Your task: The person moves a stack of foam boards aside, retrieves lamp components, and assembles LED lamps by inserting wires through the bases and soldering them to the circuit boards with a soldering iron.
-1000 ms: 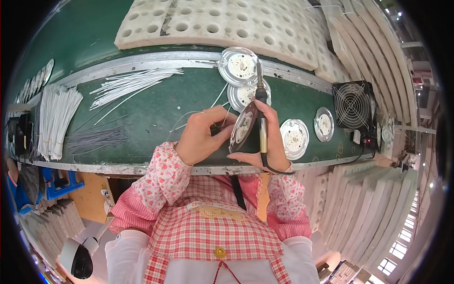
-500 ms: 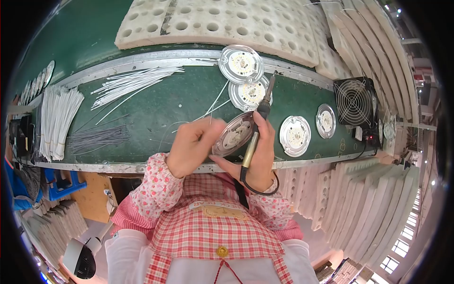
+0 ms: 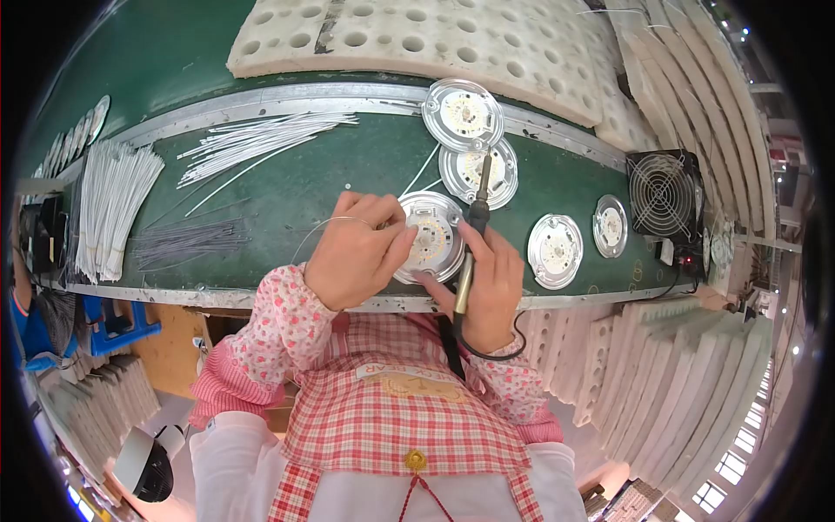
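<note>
Between both hands is a round LED lamp module [image 3: 428, 237], its lit-looking face turned up. My right hand [image 3: 489, 283] is closed around a soldering iron [image 3: 467, 280], its tip pointing away from me. The same hand's fingertips and thumb also hold the module's right edge. My left hand [image 3: 361, 248] is pinched at the module's left side, with its fingertips over the disc. A thin silvery wire [image 3: 323, 228] arcs over the back of this hand; its end is hidden by the fingers. Two more LED modules [image 3: 463, 115] overlap just beyond, with white wires [image 3: 423, 170] beside them.
White wires [image 3: 252, 148], dark wires [image 3: 191, 244] and a bundle of white wires [image 3: 113, 213] lie at left. Two LED modules [image 3: 555, 252] and a fan [image 3: 664, 193] are at right. A perforated foam board [image 3: 383, 42] stands along the back.
The held module has tipped from a steep angle to nearly flat, its face now showing. My left hand has moved its fingertips onto the disc. The view has shifted slightly.
</note>
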The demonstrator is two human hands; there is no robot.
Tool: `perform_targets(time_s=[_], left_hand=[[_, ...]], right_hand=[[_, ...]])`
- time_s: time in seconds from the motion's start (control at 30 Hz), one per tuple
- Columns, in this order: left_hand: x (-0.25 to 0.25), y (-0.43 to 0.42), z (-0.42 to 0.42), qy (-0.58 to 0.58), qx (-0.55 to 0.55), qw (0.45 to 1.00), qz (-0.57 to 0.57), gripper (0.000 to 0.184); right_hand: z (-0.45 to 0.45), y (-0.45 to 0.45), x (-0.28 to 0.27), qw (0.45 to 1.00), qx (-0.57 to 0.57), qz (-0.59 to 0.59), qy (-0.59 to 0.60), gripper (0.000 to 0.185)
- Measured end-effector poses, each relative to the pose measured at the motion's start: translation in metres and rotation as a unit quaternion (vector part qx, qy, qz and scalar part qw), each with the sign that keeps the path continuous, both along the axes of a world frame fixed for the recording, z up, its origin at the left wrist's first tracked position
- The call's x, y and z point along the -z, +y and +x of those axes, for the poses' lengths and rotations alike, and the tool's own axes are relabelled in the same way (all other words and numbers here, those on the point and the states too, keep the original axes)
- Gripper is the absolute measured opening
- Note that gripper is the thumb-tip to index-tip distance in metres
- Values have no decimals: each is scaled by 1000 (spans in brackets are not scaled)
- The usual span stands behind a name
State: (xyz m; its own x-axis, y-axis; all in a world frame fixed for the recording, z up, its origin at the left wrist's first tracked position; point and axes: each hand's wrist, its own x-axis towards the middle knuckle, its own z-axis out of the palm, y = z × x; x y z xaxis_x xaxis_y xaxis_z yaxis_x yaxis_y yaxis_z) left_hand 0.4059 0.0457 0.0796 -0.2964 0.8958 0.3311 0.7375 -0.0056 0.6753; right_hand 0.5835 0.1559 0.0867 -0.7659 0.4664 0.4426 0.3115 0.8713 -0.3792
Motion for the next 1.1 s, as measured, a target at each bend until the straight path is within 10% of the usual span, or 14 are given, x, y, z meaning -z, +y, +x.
perform_targets(time_s=[0.27,1.1], left_hand=[[0,7,-11,50,88,994,-35,32],[2,20,-9,73,108,991,-39,28]], right_hand=[[41,15,-19,948,-60,-301,83,20],[21,32,-35,973,-162,-163,26,24]])
